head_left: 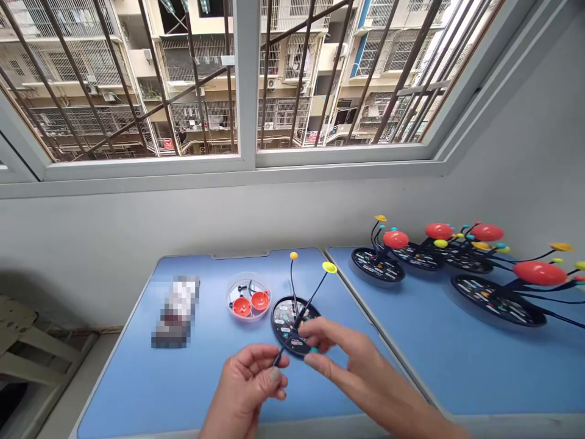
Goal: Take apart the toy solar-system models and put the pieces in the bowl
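My left hand (250,378) is closed in a pinch on the lower end of a thin black rod (280,355). My right hand (337,356) pinches a small teal ball (313,350) at the near edge of a black round base (287,322) on the blue table (183,378). Two black arms rise from that base, one tipped with an orange ball (294,255), the other with a yellow disc (329,267). Just left of the base stands a clear round dish (248,298) with two red half-shells and small parts.
A blurred flat pack (176,312) lies on the left of the table. Several finished planet models (496,277) with red spheres stand on a second blue table at the right. A grey wall and a barred window are behind; a chair (22,341) stands at the far left.
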`<state>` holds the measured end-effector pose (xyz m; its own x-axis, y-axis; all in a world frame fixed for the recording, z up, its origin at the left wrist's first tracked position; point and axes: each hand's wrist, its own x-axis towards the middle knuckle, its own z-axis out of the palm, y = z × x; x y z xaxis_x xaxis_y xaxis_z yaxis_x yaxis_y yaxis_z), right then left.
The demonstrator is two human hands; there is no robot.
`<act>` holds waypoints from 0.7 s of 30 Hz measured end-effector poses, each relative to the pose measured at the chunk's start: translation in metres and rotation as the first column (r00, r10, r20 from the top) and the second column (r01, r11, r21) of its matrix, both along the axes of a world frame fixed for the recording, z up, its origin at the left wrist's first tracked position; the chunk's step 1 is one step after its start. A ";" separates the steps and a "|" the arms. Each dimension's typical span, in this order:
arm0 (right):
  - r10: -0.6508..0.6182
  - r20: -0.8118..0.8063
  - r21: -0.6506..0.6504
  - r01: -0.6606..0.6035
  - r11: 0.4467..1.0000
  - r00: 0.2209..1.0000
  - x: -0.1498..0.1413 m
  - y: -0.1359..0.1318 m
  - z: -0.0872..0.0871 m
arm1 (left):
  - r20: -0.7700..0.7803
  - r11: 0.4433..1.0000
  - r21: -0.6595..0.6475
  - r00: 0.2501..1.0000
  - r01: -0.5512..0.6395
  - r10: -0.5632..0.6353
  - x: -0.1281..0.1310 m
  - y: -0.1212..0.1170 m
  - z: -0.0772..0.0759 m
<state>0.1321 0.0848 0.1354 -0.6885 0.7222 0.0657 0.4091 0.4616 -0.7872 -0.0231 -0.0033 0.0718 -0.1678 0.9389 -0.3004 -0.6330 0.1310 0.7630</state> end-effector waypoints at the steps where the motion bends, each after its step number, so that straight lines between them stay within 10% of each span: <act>1: -0.016 0.017 -0.069 0.017 0.997 1.000 0.000 -0.001 -0.002 | -0.027 1.000 -0.006 1.000 0.004 -0.004 -0.001 -0.002 0.000; 9: 0.081 0.114 -0.051 -0.076 0.996 0.990 -0.014 -0.014 -0.015 | -0.242 0.992 -0.079 0.963 0.102 -0.118 0.000 -0.010 0.010; 21: 0.245 0.179 0.054 -0.258 0.965 0.953 -0.008 -0.030 -0.017 | -0.630 0.919 -0.282 0.670 0.276 -0.394 -0.009 -0.025 0.033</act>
<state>0.1237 0.0551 0.1188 -0.8529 0.5217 -0.0193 0.3960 0.6223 -0.6752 -0.0325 -0.0287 0.1048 -0.0605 0.9245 -0.3763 0.1382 0.3811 0.9141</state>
